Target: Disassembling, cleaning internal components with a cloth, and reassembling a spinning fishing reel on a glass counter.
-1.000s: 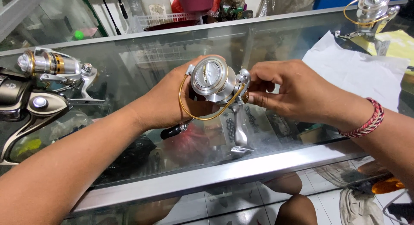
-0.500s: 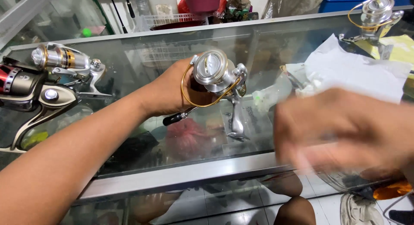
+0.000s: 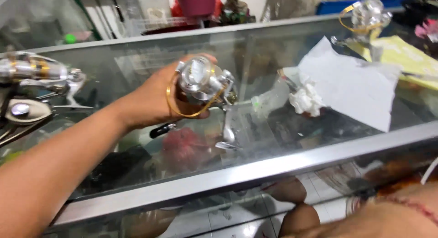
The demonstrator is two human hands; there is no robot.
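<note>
Gripping a shiny silver spinning reel (image 3: 205, 85) (gold bail), left hand (image 3: 153, 99) fingers wrapped round it, smooth glass counter (image 3: 273, 142) beneath

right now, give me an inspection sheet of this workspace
surface: glass counter top with a metal front edge, shelves showing through it
job's things: silver spinning reel with gold bail, raised above the glass
clutter: white paper sheet, crumpled tissue, yellow paper, second reel far right, two more reels at left
hands: left hand grips the reel; right hand out of frame, only its forearm low right
cables: nothing seen
surroundings: maroon pot and wire rack behind the counter
</note>
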